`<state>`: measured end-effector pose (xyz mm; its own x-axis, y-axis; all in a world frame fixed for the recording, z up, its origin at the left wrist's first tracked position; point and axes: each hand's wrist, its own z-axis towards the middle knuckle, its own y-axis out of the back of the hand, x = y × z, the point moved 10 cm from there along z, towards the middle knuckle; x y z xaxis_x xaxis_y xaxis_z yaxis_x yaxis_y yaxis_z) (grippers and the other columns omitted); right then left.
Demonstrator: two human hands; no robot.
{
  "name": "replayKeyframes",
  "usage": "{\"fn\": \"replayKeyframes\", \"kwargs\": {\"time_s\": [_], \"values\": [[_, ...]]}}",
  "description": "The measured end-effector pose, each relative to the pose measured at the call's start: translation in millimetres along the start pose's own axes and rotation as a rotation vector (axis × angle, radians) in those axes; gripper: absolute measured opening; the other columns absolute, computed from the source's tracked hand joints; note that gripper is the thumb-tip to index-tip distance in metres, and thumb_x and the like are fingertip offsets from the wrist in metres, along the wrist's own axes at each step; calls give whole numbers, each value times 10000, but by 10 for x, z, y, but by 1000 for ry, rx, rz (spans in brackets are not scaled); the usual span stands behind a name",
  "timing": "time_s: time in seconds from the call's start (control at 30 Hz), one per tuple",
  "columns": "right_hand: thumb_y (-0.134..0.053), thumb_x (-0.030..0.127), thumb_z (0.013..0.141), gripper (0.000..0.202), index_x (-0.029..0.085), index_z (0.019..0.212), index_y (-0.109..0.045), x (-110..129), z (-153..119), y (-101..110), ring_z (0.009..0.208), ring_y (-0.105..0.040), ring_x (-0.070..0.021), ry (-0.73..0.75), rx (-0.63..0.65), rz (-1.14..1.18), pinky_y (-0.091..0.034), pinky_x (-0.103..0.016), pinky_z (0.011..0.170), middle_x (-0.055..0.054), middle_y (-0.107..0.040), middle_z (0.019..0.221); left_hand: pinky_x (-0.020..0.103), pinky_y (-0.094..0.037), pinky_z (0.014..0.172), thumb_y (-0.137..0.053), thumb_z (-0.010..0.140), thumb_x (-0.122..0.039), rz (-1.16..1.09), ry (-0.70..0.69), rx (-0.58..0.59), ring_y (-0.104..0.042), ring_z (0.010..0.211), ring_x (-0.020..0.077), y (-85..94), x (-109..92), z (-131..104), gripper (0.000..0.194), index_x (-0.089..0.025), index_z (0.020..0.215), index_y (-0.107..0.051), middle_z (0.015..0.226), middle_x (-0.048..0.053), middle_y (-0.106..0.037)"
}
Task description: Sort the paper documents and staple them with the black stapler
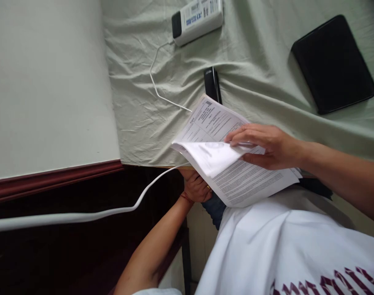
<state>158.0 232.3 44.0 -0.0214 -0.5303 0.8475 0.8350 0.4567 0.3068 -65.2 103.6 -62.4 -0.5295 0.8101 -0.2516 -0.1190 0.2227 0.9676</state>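
Note:
A stack of printed papers [251, 186] lies partly over the table's front edge, tilted towards my body. My right hand [268, 143] is over it from the right, with a folded-over sheet [216, 155] pinched between thumb and fingers. That sheet curls up and shows its pale back. My left hand [197, 186], with a ring and a red wrist string, is below the papers' left side at the table edge. Its fingers are curled in, and the papers hide part of it, so what it grips cannot be made out.
A light green cloth [137, 135] covers the table. On it are a white power bank [199, 22] with a white cable [153, 78], a narrow black object [211, 84] behind the papers, and a black tablet-like case [334, 65]. A pale wall [48, 82] borders the left.

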Motion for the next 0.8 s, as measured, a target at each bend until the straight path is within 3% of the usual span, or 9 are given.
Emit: {"fn": "replayKeyframes", "kwargs": {"time_s": [0.17, 0.33, 0.53, 0.8], "values": [[-710, 304, 948, 329, 321, 1268, -637, -91, -41, 224, 1057, -742, -213, -120, -261, -131, -658, -392, 921, -27, -760, 1187, 449, -550, 945, -607, 847, -251, 115, -149, -243, -673, 787, 211, 213, -142, -28, 107, -200, 768, -656, 723, 44, -680], [-646, 281, 987, 256, 297, 1238, -601, -202, -136, 406, 954, -768, -187, -247, -456, -135, -676, -351, 827, -10, -771, 1064, 431, -562, 916, -584, 848, -255, 136, -167, -269, -631, 717, 190, 291, -171, 32, 161, -213, 696, -618, 652, 21, -620], [-640, 329, 991, 175, 297, 1163, -648, -327, -157, 367, 918, -753, -199, -393, -399, -126, -675, -369, 820, -23, -776, 1041, 426, -572, 875, -598, 832, -247, 151, -158, -266, -626, 698, 195, 285, -171, 33, 152, -217, 684, -613, 621, 17, -593], [-643, 306, 967, 96, 288, 976, -737, -347, -131, 360, 814, -733, -193, -430, -357, -176, -651, -356, 780, 6, -780, 928, 416, -577, 907, -551, 842, -234, 148, -159, -290, -614, 724, 189, 318, -173, 40, 163, -227, 686, -601, 632, 9, -582]]}}
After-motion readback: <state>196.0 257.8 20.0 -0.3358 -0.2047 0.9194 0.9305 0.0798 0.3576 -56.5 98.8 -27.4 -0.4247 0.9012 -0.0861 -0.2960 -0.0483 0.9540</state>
